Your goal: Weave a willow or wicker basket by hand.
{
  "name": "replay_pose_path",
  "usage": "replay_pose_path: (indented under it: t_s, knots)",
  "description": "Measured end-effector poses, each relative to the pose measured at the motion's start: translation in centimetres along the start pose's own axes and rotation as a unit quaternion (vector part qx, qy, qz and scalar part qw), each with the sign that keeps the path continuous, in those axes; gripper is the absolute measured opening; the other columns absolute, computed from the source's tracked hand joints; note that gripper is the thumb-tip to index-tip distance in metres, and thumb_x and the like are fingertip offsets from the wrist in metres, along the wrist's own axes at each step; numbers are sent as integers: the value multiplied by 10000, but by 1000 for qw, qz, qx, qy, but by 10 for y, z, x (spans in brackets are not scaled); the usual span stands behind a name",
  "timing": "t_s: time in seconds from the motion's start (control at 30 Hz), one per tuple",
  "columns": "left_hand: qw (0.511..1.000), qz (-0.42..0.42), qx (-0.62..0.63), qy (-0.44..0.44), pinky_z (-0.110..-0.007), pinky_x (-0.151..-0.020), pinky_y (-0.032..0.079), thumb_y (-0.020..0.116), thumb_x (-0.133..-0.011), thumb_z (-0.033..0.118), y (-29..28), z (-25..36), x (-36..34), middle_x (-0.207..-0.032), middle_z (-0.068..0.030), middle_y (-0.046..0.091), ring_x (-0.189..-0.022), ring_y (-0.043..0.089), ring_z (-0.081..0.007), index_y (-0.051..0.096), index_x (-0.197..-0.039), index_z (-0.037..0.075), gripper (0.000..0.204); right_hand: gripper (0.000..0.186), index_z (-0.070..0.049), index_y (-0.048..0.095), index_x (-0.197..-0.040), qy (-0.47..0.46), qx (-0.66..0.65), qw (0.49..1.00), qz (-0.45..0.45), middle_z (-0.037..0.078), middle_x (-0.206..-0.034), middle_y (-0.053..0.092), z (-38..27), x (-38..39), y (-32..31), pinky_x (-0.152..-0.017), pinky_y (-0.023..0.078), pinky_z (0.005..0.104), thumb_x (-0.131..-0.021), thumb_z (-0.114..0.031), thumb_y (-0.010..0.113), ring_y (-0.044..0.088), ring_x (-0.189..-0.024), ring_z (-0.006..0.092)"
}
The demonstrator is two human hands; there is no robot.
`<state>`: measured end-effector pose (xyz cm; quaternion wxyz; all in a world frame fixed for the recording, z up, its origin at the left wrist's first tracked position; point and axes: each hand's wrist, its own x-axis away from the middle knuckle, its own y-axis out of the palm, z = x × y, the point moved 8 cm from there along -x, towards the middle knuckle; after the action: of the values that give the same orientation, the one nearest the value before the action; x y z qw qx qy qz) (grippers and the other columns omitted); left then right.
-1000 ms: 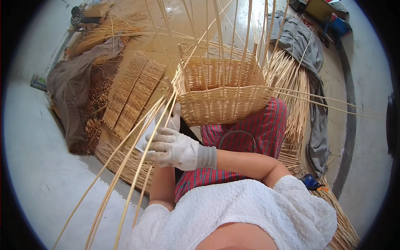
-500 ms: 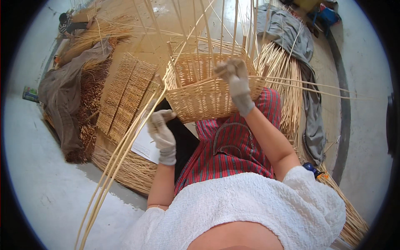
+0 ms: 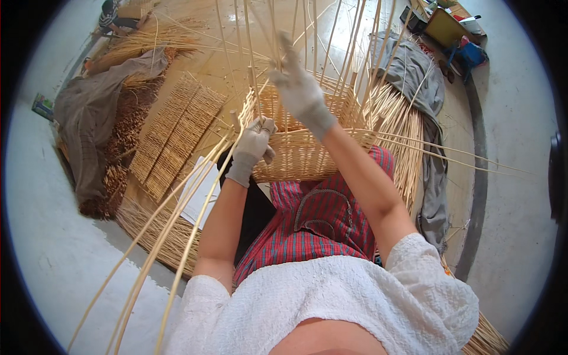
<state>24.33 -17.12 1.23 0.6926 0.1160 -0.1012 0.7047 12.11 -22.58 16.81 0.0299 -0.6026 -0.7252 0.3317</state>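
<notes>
A half-woven wicker basket rests against my lap, with tall upright rods rising from its rim. At its near left corner, my gloved left hand is closed on the rim, its fingers curled over the top edge. Several long pale rods trail from that corner down past my left forearm. My gloved right hand is raised above the basket opening, its fingers stretched up among the uprights. Motion smears its fingertips, and whether they touch a rod is unclear. Two thin rods stick out to the right.
On the left lie a woven slatted panel, a grey cloth over dark stalks, and white paper. A bundle of peeled rods lies right, partly under another grey cloth. Another person crouches far left.
My left hand has moved up and right onto the basket's corner. My right hand has left the near rim, rising up and left with fingers extended. The trailing rods have spread apart.
</notes>
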Motion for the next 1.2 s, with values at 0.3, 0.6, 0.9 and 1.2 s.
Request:
replay_pose_path:
  t_s: [0.3,0.6,0.9,1.2]
  knots:
    - [869,279,-159,377,-332,-689,569,518,-977,35,4,41,60,-890,-73,660,-860,672,-198,462,-1375,132,414,70,-72,540,-1040,184,-391,881,194,115,-971,712,144,156,-45,-568,515,233,-990,-100,579,664,-796,137]
    - [978,-69,-189,56,-325,-434,508,547,-1001,314,105,-3,-19,-693,-100,639,-479,633,-186,580,-1152,22,330,601,-66,262,-1505,-173,23,961,213,132,-1135,677,58,56,-94,-873,518,297,-962,9,508,657,-996,190]
    - [993,-42,-114,0,-304,-393,494,591,-989,283,72,4,-14,-655,-64,624,-447,601,-146,612,-1052,73,221,566,-50,314,-1500,21,-146,987,59,89,-930,665,127,175,-54,-638,527,383,-1040,-356,434,637,-742,178]
    - [995,-32,-87,-22,-269,-384,480,577,-998,305,83,0,-15,-715,-50,621,-471,594,-122,604,-1083,53,267,1063,-68,-36,-1565,262,138,941,-165,339,-1150,631,75,47,-53,-830,536,488,-886,-670,517,672,-990,435]
